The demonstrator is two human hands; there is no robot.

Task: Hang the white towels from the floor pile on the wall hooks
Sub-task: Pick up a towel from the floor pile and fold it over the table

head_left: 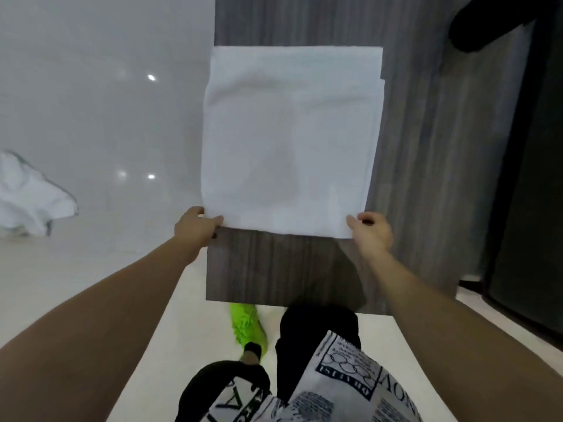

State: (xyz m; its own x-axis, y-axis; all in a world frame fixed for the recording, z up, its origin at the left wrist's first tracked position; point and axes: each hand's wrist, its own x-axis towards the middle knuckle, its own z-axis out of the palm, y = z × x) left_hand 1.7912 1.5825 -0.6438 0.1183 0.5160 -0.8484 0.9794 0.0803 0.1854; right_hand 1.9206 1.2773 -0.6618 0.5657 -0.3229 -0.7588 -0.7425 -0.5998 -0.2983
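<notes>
Head view, looking down along both forearms. Left grip (pixel 198 223): thumb on the front face and fingers curled behind, pinching the lower left corner of a white towel (pixel 289 141). Right grip (pixel 373 228): likewise pinching the lower right corner, thumb forward on the cloth. Both arms are extended and level with one another.

Towel condition: folded, hanging flat and square against a dark wood-grain wall panel (pixel 426 132), with layered edges stepped along its right side. Its upper edge lies straight across the panel; how it is fixed at the top cannot be told.

Surroundings: a crumpled heap of white towels (pixel 30 196) lies on the glossy pale floor (pixel 91 263) at the far left, well apart from the hanging one. Below the panel, a bright green shoe (pixel 246 325) stands on the floor, beside black trousers and a newsprint-patterned garment (pixel 335 385). A dark object (pixel 484 22) hangs at the upper right; a dark doorway (pixel 533 193) adjoins the panel.
</notes>
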